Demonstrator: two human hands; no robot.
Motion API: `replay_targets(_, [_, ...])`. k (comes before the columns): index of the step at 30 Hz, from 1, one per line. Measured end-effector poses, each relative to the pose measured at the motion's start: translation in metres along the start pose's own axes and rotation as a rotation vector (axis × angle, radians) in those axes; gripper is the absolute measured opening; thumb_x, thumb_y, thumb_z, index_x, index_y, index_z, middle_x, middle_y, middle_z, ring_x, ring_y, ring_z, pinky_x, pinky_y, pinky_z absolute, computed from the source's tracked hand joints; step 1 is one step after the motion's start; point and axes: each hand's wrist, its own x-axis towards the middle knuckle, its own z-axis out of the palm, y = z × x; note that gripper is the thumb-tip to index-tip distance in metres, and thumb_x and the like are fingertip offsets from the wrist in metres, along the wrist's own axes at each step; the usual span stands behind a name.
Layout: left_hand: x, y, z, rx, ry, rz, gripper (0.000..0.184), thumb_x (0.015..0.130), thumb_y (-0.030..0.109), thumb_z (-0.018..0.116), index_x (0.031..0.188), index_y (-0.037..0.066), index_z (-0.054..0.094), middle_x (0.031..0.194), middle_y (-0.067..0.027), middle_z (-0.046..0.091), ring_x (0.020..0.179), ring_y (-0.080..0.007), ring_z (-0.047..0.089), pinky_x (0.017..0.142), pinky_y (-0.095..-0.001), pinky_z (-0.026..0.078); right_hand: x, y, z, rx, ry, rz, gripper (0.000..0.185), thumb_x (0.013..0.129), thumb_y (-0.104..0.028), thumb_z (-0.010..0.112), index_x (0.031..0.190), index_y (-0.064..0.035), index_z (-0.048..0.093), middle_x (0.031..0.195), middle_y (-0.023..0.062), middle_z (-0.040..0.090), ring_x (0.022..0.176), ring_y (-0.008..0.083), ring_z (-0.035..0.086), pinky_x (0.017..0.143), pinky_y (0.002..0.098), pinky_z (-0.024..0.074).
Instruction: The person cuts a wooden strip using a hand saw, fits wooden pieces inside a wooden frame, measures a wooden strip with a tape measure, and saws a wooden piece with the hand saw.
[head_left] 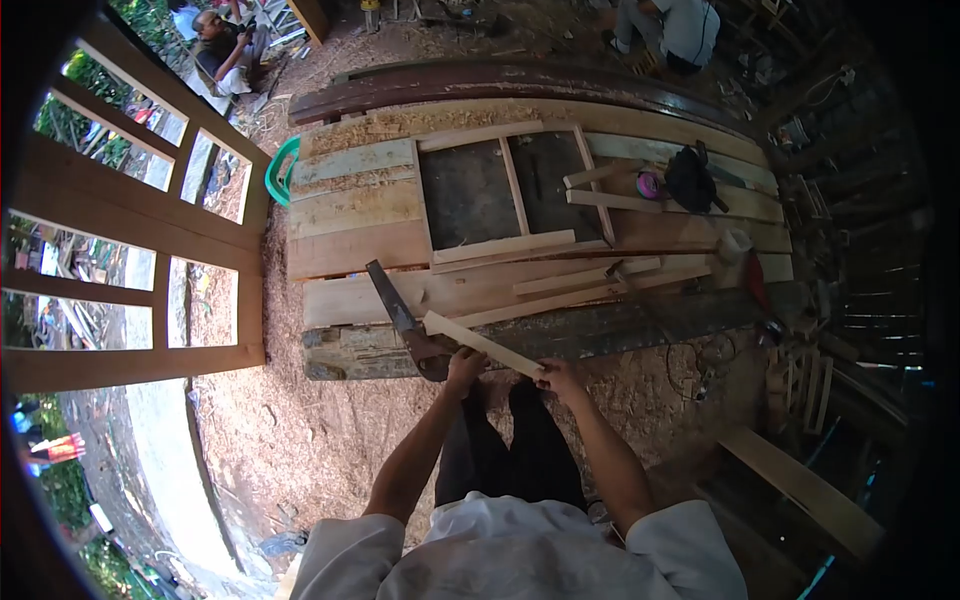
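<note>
A short pale wooden strip [485, 343] slants across the near edge of the bench, in front of my body. My right hand [560, 380] is closed around its right end. Lower along the strip, my left hand [465, 368] has its fingers curled against the near side. Just left of that hand is a handsaw [397, 312], its blade lying over the planks and its handle near my fingers. Beyond the strip lies a rectangular wooden frame [507, 190] with a crossbar. Several loose strips [590, 290] and a hammer [618, 270] rest nearer to me.
The plank bench [360, 245] carries shavings, a pink tape roll [648, 184], a dark power tool [690, 180] and a white container [734, 243]. A large wooden frame [130, 200] stands at left beside a green hoop-like object [281, 172]. Other people sit beyond the bench.
</note>
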Motion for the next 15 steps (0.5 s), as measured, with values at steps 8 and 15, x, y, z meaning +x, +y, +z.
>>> replay_targets(8, [0.003, 0.012, 0.008, 0.437, -0.038, 0.096, 0.053, 0.083, 0.017, 0.066, 0.13, 0.0, 0.049, 0.1, -0.0133, 0.067, 0.077, -0.0161, 0.064, 0.063, -0.0291, 0.05, 0.022, 0.001, -0.037, -0.151, 0.159, -0.057, 0.041, 0.089, -0.003, 0.059, 0.129, 0.0, 0.051, 0.103, 0.0115, 0.064, 0.079, 0.0158, 0.063, 0.064, 0.0287, 0.0527])
replay_targets(15, [-0.006, 0.012, 0.01, 0.566, -0.098, 0.046, 0.047, 0.084, 0.018, 0.066, 0.123, -0.004, 0.053, 0.099, -0.0145, 0.067, 0.072, -0.0164, 0.064, 0.062, -0.029, 0.051, 0.067, 0.052, -0.066, -0.212, 0.357, -0.19, 0.043, 0.087, -0.007, 0.06, 0.129, -0.0052, 0.052, 0.118, 0.0121, 0.06, 0.093, 0.0199, 0.062, 0.07, 0.0323, 0.0541])
